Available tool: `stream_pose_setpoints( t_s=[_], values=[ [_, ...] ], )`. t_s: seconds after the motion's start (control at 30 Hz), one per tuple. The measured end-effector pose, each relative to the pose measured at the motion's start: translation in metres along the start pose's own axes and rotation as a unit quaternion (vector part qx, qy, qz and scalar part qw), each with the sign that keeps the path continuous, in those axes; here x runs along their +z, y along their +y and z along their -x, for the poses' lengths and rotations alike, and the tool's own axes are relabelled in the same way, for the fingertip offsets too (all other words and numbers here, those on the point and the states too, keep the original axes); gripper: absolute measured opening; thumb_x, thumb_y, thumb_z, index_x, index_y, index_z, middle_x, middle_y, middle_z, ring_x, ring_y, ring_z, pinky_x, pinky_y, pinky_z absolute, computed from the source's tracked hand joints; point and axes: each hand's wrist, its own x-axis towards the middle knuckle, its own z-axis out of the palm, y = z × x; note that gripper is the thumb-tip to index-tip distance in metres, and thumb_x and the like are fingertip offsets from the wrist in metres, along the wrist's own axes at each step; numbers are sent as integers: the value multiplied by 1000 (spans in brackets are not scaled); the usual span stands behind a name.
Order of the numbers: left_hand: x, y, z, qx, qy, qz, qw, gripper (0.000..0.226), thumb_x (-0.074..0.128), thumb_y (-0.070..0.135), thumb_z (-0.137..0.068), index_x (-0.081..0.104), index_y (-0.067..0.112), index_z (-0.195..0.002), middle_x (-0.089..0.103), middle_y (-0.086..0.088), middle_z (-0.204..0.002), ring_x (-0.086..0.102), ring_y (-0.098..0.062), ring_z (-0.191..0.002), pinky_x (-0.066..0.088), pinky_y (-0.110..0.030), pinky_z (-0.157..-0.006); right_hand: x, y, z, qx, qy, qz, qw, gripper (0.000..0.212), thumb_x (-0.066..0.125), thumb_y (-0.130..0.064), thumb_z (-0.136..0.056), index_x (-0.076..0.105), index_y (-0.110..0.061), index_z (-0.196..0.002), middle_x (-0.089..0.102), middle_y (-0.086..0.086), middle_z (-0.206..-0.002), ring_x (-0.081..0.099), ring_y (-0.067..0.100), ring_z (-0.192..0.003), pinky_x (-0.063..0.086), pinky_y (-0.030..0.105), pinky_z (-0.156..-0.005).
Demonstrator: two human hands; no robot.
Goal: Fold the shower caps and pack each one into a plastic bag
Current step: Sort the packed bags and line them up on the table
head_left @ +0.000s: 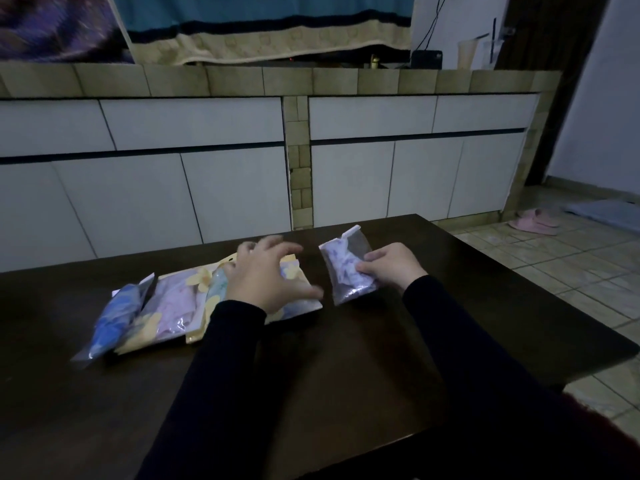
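Right hand (389, 268) pinches packed bag (348, 268); left hand (266, 275) spread wide over pile (173, 306) (press air out, seal flap flat).

Glossy clear plastic bag (348, 268) holds soft cloth; dark wooden table (346, 358) looks smooth.

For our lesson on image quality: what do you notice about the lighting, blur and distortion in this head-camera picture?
Head view: dim, bluish room light; the dark table swallows detail. The left hand is smeared by motion, the right hand and its bag sharper. Small glints show on the plastic. The wide lens bows the counter edge.
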Motion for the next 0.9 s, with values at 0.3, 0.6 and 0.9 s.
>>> stream_pose_setpoints(
  t_s=[0.3,0.6,0.9],
  values=[
    [9,-23,4,-73,-147,-14,986,71,78,44,-73,44,41,-135,46,6,-140,39,-22,-129,21,-46,-108,31,-9,-5,23,-16,90,996,26,63,-10,-89,62,-7,-115,59,6,-99,57,15,-86,44,21,-63],
    [10,-31,7,-32,-143,52,988,65,75,55,-70,51,41,-129,42,8,-145,40,-20,-129,29,-48,-110,51,-12,-3,5,-39,83,996,9,60,-14,-83,68,-9,-84,63,11,-82,62,22,-76,50,31,-64],
    [-6,-73,21,-92,165,145,971,45,60,43,-88,55,25,-129,49,0,-136,41,-18,-128,30,-37,-109,81,-24,9,-174,64,258,948,60,42,-45,-98,28,-21,-150,27,5,-155,21,24,-142,22,45,-112]
  ],
)
